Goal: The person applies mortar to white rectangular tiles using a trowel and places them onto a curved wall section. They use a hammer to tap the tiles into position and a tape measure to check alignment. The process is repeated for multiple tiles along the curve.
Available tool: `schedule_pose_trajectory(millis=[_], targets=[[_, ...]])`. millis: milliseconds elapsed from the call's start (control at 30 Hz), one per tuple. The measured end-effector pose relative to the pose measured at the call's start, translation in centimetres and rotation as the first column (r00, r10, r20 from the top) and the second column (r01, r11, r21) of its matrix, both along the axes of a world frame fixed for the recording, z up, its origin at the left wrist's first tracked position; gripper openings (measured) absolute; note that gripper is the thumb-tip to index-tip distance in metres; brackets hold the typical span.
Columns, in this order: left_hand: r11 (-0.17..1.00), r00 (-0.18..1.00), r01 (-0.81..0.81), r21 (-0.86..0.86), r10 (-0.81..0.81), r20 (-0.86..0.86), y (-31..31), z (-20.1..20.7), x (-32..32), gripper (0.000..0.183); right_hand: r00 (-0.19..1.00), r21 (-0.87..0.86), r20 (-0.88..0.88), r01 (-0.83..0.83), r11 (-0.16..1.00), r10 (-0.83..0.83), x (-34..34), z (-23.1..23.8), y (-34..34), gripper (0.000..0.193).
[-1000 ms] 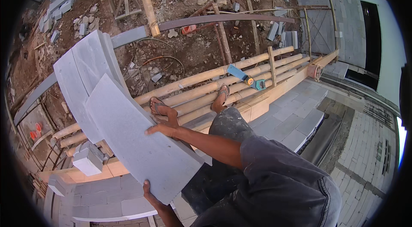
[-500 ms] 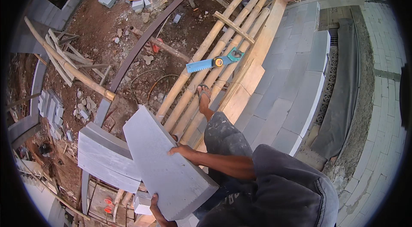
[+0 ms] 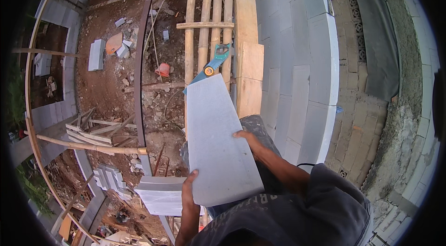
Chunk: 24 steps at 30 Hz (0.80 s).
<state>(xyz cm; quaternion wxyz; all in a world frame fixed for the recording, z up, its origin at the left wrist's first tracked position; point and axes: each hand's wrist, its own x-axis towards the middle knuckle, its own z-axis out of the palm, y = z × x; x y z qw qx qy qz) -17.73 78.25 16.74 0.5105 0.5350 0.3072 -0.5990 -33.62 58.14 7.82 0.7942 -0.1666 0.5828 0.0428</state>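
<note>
Both my hands hold a large light-grey lightweight concrete block (image 3: pixel 220 134) in front of my body. My left hand (image 3: pixel 189 185) grips its left edge near the lower corner, the thumb on the top face. On the block's right edge, higher up, my right hand (image 3: pixel 248 143) is closed with its thumb over the face; its other fingers are hidden underneath. Just past the block's far end lies a hand saw (image 3: pixel 221 52) with a teal handle and blue blade, across bamboo poles (image 3: pixel 189 23). A round yellow-and-black object (image 3: pixel 208 71) rests on the saw. The block overlaps part of the blade.
A wooden plank (image 3: pixel 246 9) runs beside the bamboo, next to a grey block wall (image 3: pixel 297 51) on my right. Stacked blocks (image 3: pixel 160 195) stand at lower left. Below on the left lie rubble ground (image 3: pixel 111 83), a dark beam (image 3: pixel 141 60) and a wooden trestle (image 3: pixel 100 130).
My view has turned, so the bamboo and plank now run nearly straight ahead. Both hands have swung the block away from the stacked blocks to in front of me, its far end over the saw blade.
</note>
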Motion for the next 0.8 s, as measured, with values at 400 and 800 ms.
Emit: schedule_pose_trajectory(millis=[400,800], targets=[[0.959,0.960,0.250,0.136,-0.264,0.094,-1.1,5.5,5.7,0.062,0.977,0.143,0.088,0.180,0.973,-0.193,2.8,-0.6,4.7,0.056],[0.956,0.953,0.250,0.154,-0.271,0.133,-13.2,7.4,6.8,0.060,0.984,0.230,0.099,0.122,0.965,-0.148,5.1,-3.7,-4.6,0.068]])
